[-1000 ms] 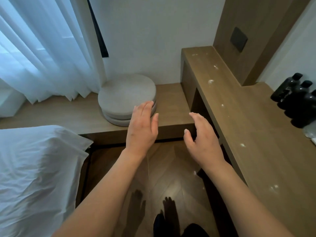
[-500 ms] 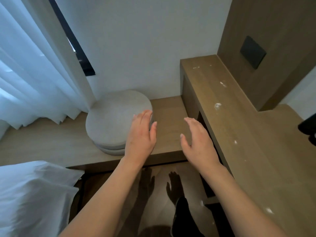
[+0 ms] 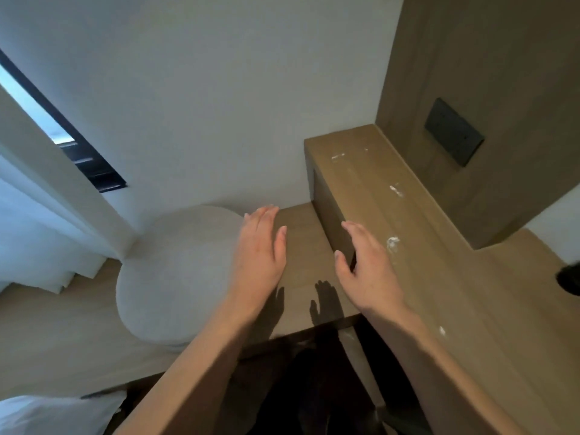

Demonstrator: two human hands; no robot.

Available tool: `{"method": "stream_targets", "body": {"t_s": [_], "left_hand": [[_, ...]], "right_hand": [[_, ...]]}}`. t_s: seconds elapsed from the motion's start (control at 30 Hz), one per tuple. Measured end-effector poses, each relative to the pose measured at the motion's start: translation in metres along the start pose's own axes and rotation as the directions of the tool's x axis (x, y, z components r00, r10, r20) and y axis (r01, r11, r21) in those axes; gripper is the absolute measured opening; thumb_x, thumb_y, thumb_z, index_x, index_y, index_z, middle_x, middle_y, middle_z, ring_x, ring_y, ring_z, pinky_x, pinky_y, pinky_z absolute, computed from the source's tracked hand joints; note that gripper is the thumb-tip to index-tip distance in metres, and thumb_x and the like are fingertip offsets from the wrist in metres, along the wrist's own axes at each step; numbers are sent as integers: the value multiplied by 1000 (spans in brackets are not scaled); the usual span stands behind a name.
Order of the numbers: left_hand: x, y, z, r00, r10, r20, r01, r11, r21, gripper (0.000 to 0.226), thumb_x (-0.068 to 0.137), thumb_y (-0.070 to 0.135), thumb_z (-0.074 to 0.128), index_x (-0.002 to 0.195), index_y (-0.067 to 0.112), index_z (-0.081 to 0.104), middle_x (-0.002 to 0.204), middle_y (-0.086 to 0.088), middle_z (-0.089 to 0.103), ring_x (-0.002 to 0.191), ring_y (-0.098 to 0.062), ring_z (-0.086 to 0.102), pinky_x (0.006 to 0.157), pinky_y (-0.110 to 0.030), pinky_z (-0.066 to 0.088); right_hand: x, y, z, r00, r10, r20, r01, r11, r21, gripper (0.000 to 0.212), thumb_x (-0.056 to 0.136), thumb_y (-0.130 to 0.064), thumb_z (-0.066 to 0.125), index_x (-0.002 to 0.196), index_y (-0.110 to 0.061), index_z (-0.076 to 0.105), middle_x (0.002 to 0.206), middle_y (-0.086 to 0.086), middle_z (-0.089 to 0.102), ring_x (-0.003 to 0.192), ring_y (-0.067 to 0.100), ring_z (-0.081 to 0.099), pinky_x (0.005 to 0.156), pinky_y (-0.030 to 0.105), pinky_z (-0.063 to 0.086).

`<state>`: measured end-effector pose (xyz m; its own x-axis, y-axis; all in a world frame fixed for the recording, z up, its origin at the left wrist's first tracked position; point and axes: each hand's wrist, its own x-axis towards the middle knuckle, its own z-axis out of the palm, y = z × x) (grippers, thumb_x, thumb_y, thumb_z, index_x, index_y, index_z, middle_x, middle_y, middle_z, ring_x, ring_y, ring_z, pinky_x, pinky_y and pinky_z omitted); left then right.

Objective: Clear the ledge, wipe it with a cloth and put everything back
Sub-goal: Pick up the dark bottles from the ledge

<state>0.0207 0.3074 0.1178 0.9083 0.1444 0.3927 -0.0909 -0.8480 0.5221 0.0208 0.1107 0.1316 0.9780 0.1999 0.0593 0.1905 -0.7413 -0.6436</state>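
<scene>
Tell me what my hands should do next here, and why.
Probably lower both hands onto the round cushions and lift them off. The left hand and right hand hover open, holding nothing, and the cushions sit on the low ledge.

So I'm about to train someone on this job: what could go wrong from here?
The round cushions are stacked, so lifting with the open left hand alone could let one slide off. White specks dot the raised ledge; the right hand hovering nearby could smear them.
</scene>
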Motion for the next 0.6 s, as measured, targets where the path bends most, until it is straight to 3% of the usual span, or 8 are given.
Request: {"method": "stream_targets", "body": {"t_s": [0.13,0.3,0.47,0.6], "left_hand": [[58,-8,29,992,72,100,-67,996,-58,40,102,23,47,133,1,57,132,-17,60,126,-32,54,112,-57,38],[122,6,73,950,179,256,-147,979,-138,40,104,19,50,140,3,52,140,-16,56,135,-30,48,116,-54,35],[132,58,116,883,342,323,-258,926,-275,40,105,22,47,141,6,51,141,-13,56,135,-26,47,117,-52,35],[118,114,144,779,507,367,-363,844,-395,38,104,20,49,140,8,53,142,-10,56,136,-24,47,122,-44,28]], "right_hand": [[41,5,0,992,109,-56,-110,994,-27,57,100,-30,50,153,-22,31,158,-4,34,145,9,26,115,21,14],[72,17,-12,950,273,-152,-285,957,-60,57,99,-30,51,153,-22,32,158,-1,34,146,14,27,118,27,17],[48,42,-43,846,454,-278,-477,879,-17,58,98,-27,55,152,-26,32,157,-5,35,146,10,28,116,25,18],[11,68,-71,717,568,-405,-604,795,46,58,97,-26,57,150,-26,34,153,-6,39,143,9,32,115,24,21]]}}
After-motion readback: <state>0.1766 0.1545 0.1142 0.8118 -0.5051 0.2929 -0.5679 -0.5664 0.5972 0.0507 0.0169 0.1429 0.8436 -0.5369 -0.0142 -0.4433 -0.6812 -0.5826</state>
